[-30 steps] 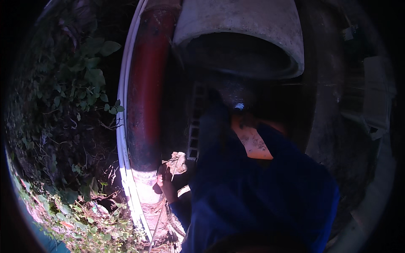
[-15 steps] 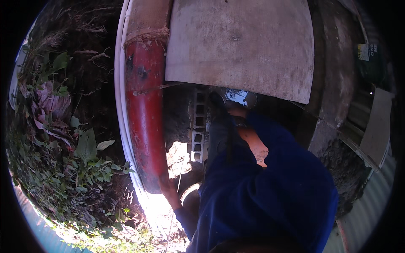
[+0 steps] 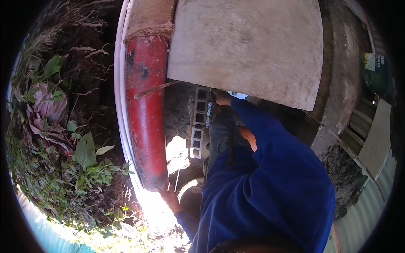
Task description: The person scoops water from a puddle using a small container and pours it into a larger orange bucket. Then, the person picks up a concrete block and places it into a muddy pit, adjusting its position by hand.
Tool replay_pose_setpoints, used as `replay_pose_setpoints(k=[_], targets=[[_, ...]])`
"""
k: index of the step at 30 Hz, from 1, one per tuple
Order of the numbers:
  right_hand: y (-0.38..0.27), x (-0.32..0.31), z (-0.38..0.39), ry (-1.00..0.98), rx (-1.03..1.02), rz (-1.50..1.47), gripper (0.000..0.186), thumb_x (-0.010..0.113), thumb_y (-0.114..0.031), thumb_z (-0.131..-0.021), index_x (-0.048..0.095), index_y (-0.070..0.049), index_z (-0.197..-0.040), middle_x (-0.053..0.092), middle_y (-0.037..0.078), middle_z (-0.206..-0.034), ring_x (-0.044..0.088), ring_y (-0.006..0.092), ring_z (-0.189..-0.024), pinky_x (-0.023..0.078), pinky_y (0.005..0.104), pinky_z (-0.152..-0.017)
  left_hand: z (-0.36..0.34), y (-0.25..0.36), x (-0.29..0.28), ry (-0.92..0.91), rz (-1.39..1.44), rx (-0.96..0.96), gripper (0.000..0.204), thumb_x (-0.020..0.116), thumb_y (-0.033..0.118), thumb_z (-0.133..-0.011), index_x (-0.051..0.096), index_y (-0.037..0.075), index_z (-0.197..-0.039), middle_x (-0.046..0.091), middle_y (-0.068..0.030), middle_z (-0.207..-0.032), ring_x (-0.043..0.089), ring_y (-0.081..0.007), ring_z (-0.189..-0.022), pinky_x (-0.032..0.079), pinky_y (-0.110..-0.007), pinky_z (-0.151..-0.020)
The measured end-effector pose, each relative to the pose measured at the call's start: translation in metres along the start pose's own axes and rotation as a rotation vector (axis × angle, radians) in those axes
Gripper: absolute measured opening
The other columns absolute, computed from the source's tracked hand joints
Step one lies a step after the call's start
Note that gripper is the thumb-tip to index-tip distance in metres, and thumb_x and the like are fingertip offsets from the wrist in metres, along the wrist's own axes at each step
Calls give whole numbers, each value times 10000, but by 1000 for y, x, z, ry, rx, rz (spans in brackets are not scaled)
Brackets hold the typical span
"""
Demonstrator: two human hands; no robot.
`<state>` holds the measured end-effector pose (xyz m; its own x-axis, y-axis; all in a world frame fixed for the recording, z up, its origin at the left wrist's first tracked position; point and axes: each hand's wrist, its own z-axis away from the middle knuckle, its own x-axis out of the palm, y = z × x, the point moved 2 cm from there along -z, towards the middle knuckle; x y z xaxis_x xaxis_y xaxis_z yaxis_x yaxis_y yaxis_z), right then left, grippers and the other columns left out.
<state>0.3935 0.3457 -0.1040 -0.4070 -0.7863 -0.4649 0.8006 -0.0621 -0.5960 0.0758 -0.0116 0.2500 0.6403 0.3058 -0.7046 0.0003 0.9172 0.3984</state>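
Across the upper middle of the frame a broad grey concrete slab (image 3: 249, 46) lies over a dark opening, with a curved concrete rim (image 3: 337, 84) to its right. Left of it a long red cylindrical pipe (image 3: 147, 122), wrapped in sacking at its upper end, runs down beside a thin white tube (image 3: 120, 126). A grey hollow concrete block (image 3: 198, 124) stands in the gap below the slab. Green leafy weeds (image 3: 80, 160) fill the left side.

At lower centre the left hand (image 3: 170, 196) touches the pipe's lower end, fingers spread against it rather than closed round it. The right hand (image 3: 220, 98), at the end of a blue sleeve, reaches up under the slab's lower edge; I cannot tell how its fingers stand.

With only an open palm steadying it, the pipe could slip or roll. The right hand could be pinched should the slab shift.
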Motion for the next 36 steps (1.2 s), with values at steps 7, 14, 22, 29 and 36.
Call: replay_pose_setpoints(k=[7,14,22,29,36], targets=[[33,14,-8,-173,42,-147,735,677,-110,-809,446,-39,-1503,731,223,-976,722,314,-802,571,436,-679,-10,-4,-1,-36,-64,40,851,601,-2,-928,81,-90,-1595,641,-245,-1360,594,-291,-1296,421,-367,-1108],[32,24,21,-213,127,-282,558,673,-104,-786,630,-18,-1336,720,159,-844,694,223,-661,543,362,-591,-9,-36,-34,122,11,157,770,620,48,-939,232,4,-1604,697,-225,-1263,682,-308,-1176,516,-386,-1022],[37,40,23,-248,14,-22,299,722,-176,-870,684,-42,-1134,692,68,-806,650,162,-676,526,333,-572,34,-156,30,113,368,27,587,616,60,-950,448,-26,-1506,738,-189,-1190,709,-268,-1120,524,-371,-990],[-66,162,33,-475,-76,276,422,701,-170,-883,673,38,-1249,734,187,-1016,709,283,-919,558,414,-840,52,-305,77,165,525,-186,459,647,104,-953,575,-78,-1368,719,-199,-1223,691,-256,-1133,529,-366,-972],[-92,263,-23,-597,-281,324,351,700,-141,-915,678,-1,-1236,723,178,-1062,708,263,-940,551,383,-853,26,-376,159,329,913,-293,457,662,101,-948,575,-86,-1356,724,-162,-1190,681,-208,-1089,508,-330,-973]])
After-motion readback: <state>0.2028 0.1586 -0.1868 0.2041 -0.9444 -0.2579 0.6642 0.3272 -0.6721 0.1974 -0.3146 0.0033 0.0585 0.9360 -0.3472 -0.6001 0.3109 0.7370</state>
